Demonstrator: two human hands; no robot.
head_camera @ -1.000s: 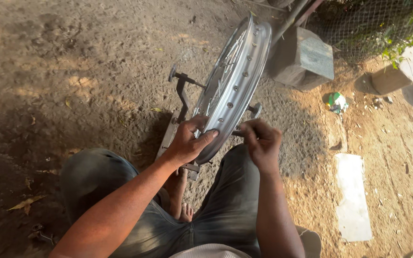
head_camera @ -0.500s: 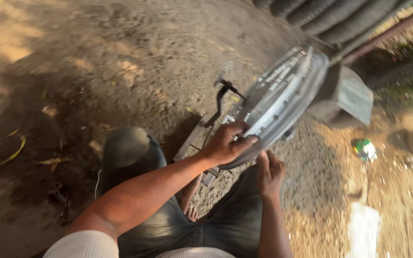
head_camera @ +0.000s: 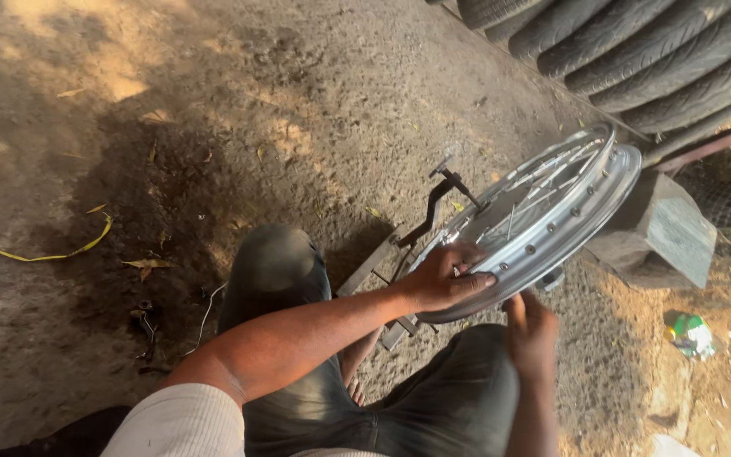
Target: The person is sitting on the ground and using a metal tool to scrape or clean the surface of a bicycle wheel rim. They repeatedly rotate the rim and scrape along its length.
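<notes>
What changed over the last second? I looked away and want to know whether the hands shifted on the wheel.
The view swung left and up, so stacked tyres now show. The right hand slid from the rim's edge to just below the spoked wheel rim. The left hand kept its grip on the near edge. The rim stayed upright on its stand.

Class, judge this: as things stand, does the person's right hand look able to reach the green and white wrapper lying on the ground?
Probably not without leaning: the right hand sits under the wheel rim, while the wrapper lies well off to its right across open dirt. Nothing blocks the way.
</notes>
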